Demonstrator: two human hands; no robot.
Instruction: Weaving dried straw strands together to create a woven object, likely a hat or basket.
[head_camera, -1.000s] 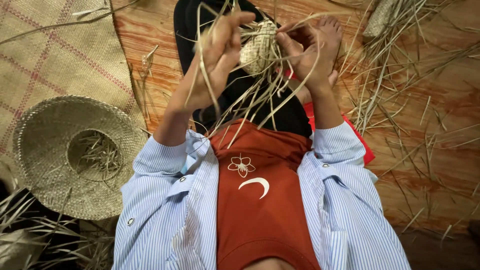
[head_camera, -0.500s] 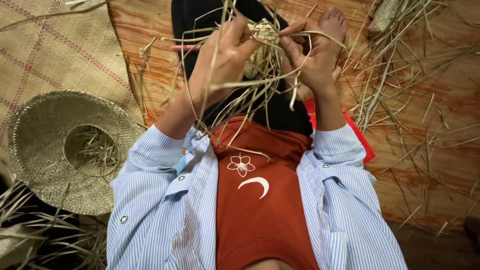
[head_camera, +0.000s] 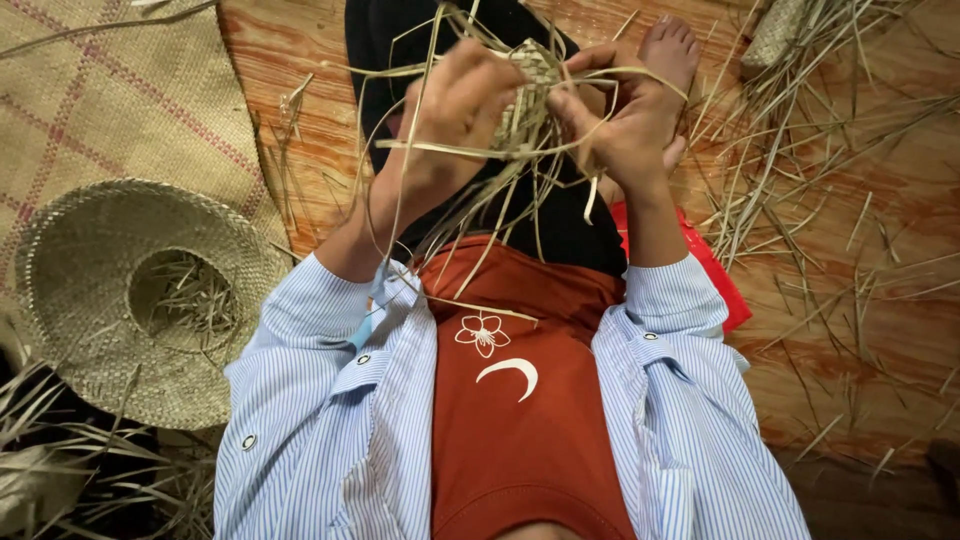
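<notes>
Straw-coloured strips fan out from the small woven piece (head_camera: 528, 85) you hold up over your lap, far from the camera and near the middle of the scene. Your left hand (head_camera: 462, 105) is curled against the left side of the weave, its fingers (head_camera: 500, 70) closed on the strips, with one long flat strip (head_camera: 450, 148) crossing just below the knuckles. Your right hand (head_camera: 620, 125) grips the right side, thumb and fingers (head_camera: 575, 100) pinching the edge of the piece, another strip arching over the back of the hand. Loose ends hang down from the weave across your black trousers (head_camera: 560, 225) towards the rust-red shirt (head_camera: 520, 400), which shows between the open fronts of a blue-striped shirt (head_camera: 320, 420). Your bare foot (head_camera: 668, 50) rests on the wooden floor (head_camera: 880, 300) just beyond the right hand. A finished straw hat (head_camera: 90, 300) lies brim up on the left, with short cuttings inside its crown, partly over a woven mat (head_camera: 110, 110) with pink lines. Dry straw (head_camera: 790, 150) is scattered over the floor on the right, and a red flat object (head_camera: 715, 285) pokes out beside your right sleeve. More dry leaves (head_camera: 60, 470) are heaped at the near left.
</notes>
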